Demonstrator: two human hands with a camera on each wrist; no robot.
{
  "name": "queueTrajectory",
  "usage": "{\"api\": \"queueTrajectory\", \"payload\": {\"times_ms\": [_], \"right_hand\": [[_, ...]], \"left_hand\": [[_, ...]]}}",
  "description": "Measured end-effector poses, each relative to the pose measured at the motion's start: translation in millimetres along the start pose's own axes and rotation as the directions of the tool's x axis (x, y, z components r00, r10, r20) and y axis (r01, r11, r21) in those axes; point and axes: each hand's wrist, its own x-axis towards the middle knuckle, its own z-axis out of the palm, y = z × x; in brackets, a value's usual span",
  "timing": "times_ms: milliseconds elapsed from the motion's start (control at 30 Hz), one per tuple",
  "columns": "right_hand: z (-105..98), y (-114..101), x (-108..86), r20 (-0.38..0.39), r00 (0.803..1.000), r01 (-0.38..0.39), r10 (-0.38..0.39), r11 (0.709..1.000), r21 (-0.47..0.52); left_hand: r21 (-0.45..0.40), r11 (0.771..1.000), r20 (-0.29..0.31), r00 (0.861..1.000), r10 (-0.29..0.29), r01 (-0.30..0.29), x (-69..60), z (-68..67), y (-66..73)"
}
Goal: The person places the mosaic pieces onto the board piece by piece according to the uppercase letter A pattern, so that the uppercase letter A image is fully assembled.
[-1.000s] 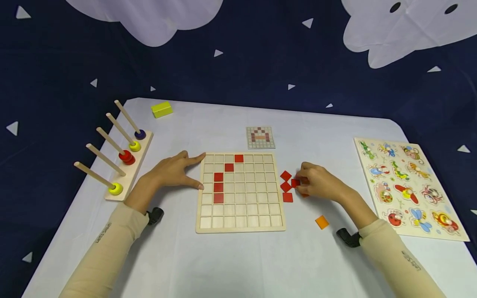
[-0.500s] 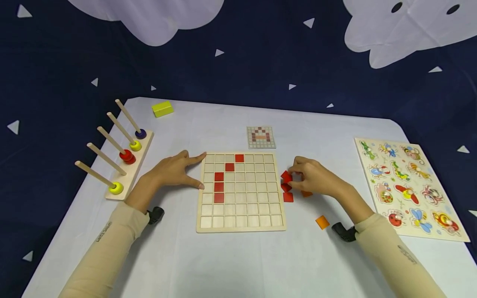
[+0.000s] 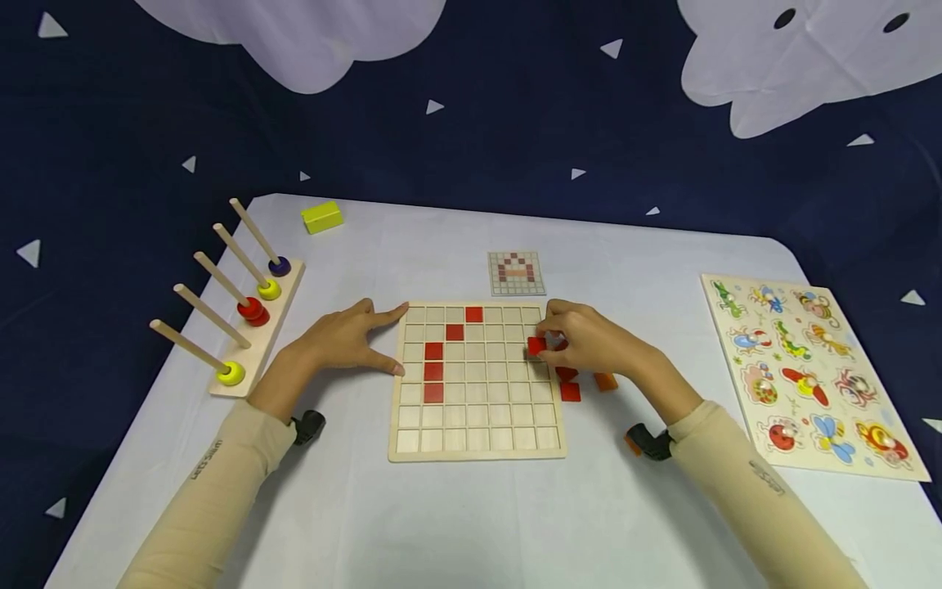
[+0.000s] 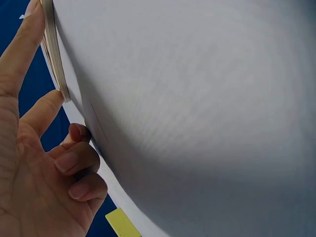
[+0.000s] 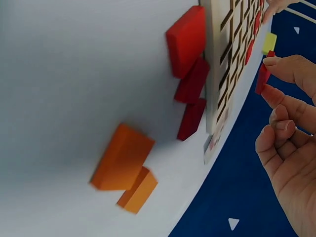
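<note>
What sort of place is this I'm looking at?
Hard to be sure, but likely a children's play or learning area: there's a ring-and-peg toy, a cartoon bug board and a wooden grid board with red tiles.

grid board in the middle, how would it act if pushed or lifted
The grid board would likely feel stiff when lifted, since its frame looks straight and wooden. Pushed, it would probably slide rather than roll or tip, being wide and lying flat. The red tiles in its cells may slip out if it tilts, since nothing covers them.
</note>
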Motion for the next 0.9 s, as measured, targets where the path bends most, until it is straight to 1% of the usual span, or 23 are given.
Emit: {"api": "queueTrajectory", "payload": {"times_ms": [167,300,633,900], "right_hand": [[1,-4,9.7,0.016,1.0,0.004,-0.004,1.0,-0.007],[1,-9,16.3,0.029,1.0,0.006,-0.006,1.0,-0.018],[6,-16,29.2,0.064,0.998,0.008,-0.008,1.0,-0.003],[10,-20,37.5,0.078,0.997,0.025,-0.024,1.0,-0.007]], "left_hand": [[0.001,1.0,0.002,1.0,-0.008,0.008,0.6,0.4,0.2],[-0.005,1.0,0.001,1.0,-0.001,0.001,0.3,-0.4,0.2],[-0.009,1.0,-0.007,1.0,0.002,-0.002,-0.3,0.5,0.8],[0.001,1.0,-0.011,1.0,0.003,-0.003,0.0,0.6,0.5]]}}
